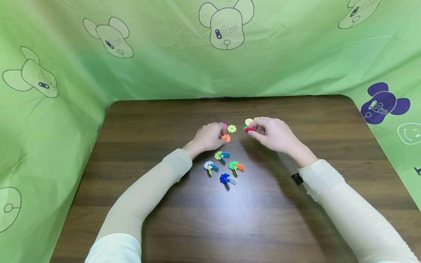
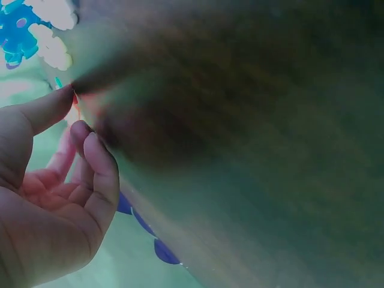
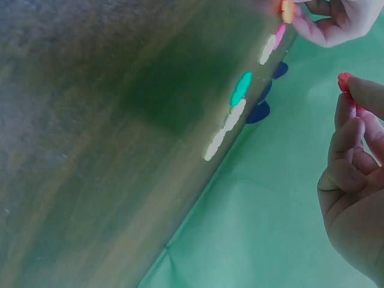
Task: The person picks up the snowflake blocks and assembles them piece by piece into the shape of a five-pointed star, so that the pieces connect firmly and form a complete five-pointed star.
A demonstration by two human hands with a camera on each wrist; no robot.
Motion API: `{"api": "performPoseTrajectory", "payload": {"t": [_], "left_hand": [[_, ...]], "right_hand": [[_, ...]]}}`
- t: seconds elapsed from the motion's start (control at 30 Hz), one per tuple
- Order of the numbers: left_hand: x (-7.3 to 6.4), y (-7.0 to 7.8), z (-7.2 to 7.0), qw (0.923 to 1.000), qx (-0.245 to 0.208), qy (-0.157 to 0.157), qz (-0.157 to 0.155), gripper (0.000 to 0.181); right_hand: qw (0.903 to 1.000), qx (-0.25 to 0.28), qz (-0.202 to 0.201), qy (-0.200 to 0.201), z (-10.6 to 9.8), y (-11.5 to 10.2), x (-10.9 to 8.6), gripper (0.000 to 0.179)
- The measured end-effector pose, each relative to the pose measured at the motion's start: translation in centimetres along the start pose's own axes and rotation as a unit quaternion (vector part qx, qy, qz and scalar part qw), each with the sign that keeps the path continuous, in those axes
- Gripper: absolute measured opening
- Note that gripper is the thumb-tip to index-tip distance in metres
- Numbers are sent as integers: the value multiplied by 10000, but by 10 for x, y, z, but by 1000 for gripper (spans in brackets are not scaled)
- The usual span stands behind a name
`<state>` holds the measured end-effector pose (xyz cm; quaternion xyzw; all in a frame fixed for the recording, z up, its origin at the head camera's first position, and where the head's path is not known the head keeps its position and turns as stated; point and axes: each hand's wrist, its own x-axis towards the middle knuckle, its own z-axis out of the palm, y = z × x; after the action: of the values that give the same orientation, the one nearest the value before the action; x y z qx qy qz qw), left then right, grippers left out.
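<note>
Nearest the person, a blue-and-white cluster [image 1: 224, 178] is lying on the wooden table [image 1: 279, 226], three mixed-colour clusters [image 1: 233, 165] sitting just behind it. Farther on, the left hand [image 1: 209, 136] is pinching an orange disc [image 1: 226, 138], the right hand [image 1: 275, 135] is pinching a red disc [image 1: 250, 129], and a yellow-green disc [image 1: 231, 128] is lying between them. Green cloth [image 1: 184, 73] is hanging beyond.

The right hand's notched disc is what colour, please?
The notched disc is red, best in right wrist view.

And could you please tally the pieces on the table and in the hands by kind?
Joined clusters: 4
Loose discs on the table: 5
Orange disc in the left hand: 1
Red disc in the right hand: 1
Total: 11
</note>
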<state>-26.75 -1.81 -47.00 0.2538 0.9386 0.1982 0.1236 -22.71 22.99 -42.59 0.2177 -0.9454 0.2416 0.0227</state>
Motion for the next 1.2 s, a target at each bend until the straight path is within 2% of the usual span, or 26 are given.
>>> {"api": "performPoseTrajectory", "payload": {"t": [0.13,0.27,0.4,0.53,0.6,0.73,0.93,1.2], "left_hand": [[-4,-2,0,9977,-668,102,-101,25],[-8,-6,-1,9870,-1584,231,-149,20],[-15,-7,-6,9656,-2586,148,-243,20],[-22,-5,-13,9441,-3275,-179,-343,18],[-25,-4,-15,9385,-3424,-355,-275,19],[-29,1,-18,9330,-3544,-624,-86,20],[-31,7,-23,9272,-3676,-723,-31,27],[-32,11,-26,9226,-3786,-729,-96,23]], "right_hand": [[9999,80,-95,39,3,1,-2,7],[9997,235,15,-42,4,1,-3,8],[9992,389,12,-93,6,-2,-3,9],[9988,398,-277,-43,10,-5,-2,7],[9982,387,-459,17,13,-7,-3,6],[9951,342,-904,212,19,-11,-5,7],[9884,301,-1411,483,23,-12,-5,9],[9838,315,-1649,623,25,-16,-5,11]]}}
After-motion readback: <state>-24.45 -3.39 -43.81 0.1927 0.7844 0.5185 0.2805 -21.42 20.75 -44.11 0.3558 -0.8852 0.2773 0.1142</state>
